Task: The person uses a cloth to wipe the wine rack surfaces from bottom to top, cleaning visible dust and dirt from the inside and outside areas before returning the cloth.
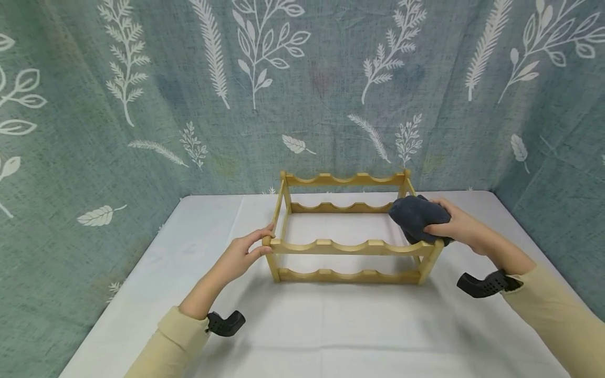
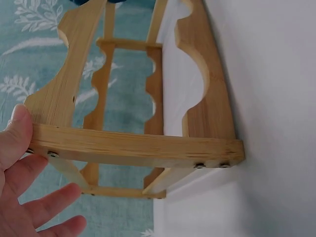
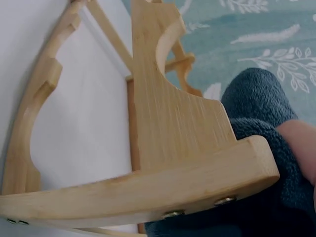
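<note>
A pale wooden bottle rack (image 1: pixel 350 250) with scalloped rails on two levels stands upright in the middle of the table. My left hand (image 1: pixel 241 255) pinches the top of its front left post; in the left wrist view the thumb lies against the wood and the other fingers are spread below. At the rack's right end my right hand (image 1: pixel 456 226) grips a bunched dark blue cloth (image 1: pixel 416 215). That cloth (image 3: pixel 259 96) drapes over the right side's upper bar, close to the front right corner, and the right wrist view shows it on both sides of the post.
White cloth covers the table (image 1: pixel 321 325). Behind it and along both sides hangs a green-blue curtain (image 1: pixel 321 136) with white leaf prints. Small screws (image 2: pixel 200 166) show on the rack's side post. A black wrist device (image 1: pixel 227 323) is worn at each sleeve.
</note>
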{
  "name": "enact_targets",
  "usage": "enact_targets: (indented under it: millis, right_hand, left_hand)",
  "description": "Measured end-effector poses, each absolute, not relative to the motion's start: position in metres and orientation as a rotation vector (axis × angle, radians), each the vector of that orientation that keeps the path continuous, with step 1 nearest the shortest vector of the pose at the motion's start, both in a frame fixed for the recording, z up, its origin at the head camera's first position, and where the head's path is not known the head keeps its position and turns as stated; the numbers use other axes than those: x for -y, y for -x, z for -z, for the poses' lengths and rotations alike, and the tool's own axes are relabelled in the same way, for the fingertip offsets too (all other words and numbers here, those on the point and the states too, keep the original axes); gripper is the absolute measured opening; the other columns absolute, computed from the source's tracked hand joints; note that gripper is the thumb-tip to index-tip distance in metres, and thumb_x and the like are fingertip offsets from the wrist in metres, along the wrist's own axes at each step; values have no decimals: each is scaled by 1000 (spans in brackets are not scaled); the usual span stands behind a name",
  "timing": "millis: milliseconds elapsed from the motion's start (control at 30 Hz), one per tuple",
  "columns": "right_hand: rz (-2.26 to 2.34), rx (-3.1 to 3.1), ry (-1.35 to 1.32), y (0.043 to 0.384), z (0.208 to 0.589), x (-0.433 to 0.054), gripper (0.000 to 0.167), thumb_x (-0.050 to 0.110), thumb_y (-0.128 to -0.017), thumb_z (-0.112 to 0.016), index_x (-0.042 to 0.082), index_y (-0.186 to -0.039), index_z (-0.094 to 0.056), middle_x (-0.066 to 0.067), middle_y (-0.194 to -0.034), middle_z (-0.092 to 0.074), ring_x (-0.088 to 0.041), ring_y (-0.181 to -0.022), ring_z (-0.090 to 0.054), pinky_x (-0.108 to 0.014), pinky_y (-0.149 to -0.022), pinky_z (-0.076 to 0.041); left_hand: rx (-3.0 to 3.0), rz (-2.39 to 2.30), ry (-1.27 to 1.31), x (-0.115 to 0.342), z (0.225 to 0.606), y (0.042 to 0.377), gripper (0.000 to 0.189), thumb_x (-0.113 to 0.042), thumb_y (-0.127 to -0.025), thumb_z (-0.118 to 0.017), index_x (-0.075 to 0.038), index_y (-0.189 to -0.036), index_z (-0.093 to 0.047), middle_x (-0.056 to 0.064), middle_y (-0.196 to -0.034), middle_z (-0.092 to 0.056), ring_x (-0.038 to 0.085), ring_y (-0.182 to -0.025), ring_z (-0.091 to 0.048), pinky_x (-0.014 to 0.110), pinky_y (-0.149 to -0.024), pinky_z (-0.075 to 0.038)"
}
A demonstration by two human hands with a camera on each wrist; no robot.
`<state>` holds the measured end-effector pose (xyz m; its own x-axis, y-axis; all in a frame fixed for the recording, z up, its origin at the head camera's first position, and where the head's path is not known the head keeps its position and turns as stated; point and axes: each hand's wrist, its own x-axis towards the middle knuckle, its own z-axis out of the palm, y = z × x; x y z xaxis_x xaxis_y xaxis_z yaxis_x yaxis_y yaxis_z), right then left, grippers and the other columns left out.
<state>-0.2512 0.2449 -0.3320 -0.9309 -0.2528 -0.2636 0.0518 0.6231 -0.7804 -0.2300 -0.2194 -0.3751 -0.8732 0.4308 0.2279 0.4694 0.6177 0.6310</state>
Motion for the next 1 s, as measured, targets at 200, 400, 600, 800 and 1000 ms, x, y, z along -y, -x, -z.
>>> enact_targets:
  millis: [200, 400, 600, 800, 1000]
  right_hand:
    - [1179, -2564, 129, 236, 332, -257, 85, 29, -84, -61, 2, -145, -7, -36, -138, -20, -52, -121, -30, -59, -86, -39]
    - [1121, -2621, 160, 228, 327, -266, 83, 26, -84, -63, 0, -143, -11, -37, -133, -25, -52, -116, -35, -52, -80, -45]
    - [1070, -2775, 246, 236, 303, -260, 75, 21, -85, -63, 0, -141, -18, -36, -132, -29, -52, -113, -38, -52, -77, -45]
    - [800, -2936, 403, 261, 275, -220, 67, 17, -82, -63, 5, -138, -29, -34, -127, -40, -49, -105, -48, -50, -72, -46]
    - [369, -2819, 526, 306, 295, -171, 64, 10, -80, -62, 6, -136, -32, -27, -120, -51, -31, -81, -59, -35, -61, -44]
  left_hand:
    - [2761, 1128, 824, 207, 376, 226, 26, -23, -89, -57, -14, -112, -58, 4, -141, -40, 28, -127, -40, 47, -99, -37]
    - [2740, 1132, 841, 199, 376, 219, 27, -24, -85, -62, -15, -111, -60, 5, -139, -43, 28, -125, -43, 46, -97, -40]
    - [2711, 1125, 861, 195, 377, 216, 31, -25, -83, -64, -13, -112, -62, 6, -137, -46, 29, -125, -44, 46, -98, -39]
    - [2691, 1135, 832, 196, 379, 217, 32, -23, -80, -67, -14, -111, -63, 4, -135, -48, 27, -124, -45, 46, -97, -39]
    - [2678, 1142, 832, 197, 380, 219, 33, -22, -79, -69, -15, -110, -64, 3, -133, -50, 26, -122, -47, 45, -96, -40]
